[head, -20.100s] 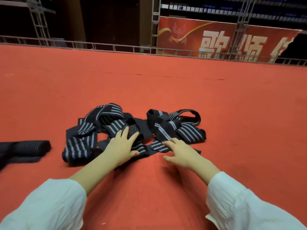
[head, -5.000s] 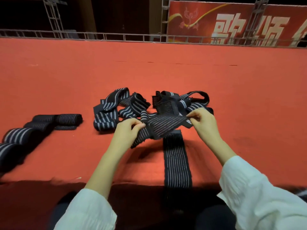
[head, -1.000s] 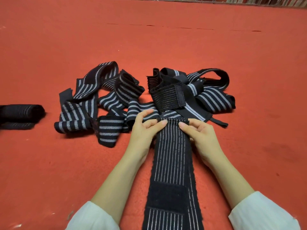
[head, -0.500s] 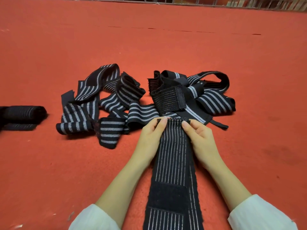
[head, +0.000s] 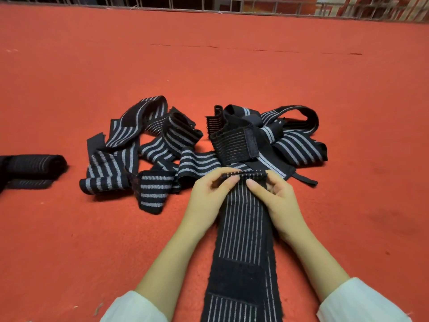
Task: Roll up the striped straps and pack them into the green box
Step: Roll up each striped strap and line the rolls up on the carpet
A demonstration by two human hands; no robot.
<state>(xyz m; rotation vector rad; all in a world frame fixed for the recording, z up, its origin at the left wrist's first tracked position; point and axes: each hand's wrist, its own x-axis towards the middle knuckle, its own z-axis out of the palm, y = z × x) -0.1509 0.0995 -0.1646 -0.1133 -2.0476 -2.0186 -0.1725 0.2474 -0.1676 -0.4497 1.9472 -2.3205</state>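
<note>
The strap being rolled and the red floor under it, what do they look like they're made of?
Strap: likely woven elastic fabric, matte black with thin pale stripes, fuzzy edges; its plain black patch looks like hook-and-loop. Floor: apparently short-pile red carpet, matte, finely textured.

The floor is covered by red carpet [head: 92, 66], evenly lit. A thin dark seam [head: 255, 49] is noted across its far part. The far edge is bounded by a metal railing [head: 209, 3]. Behind it, upper right, part of a red banner [head: 262, 6] is seen.
</note>
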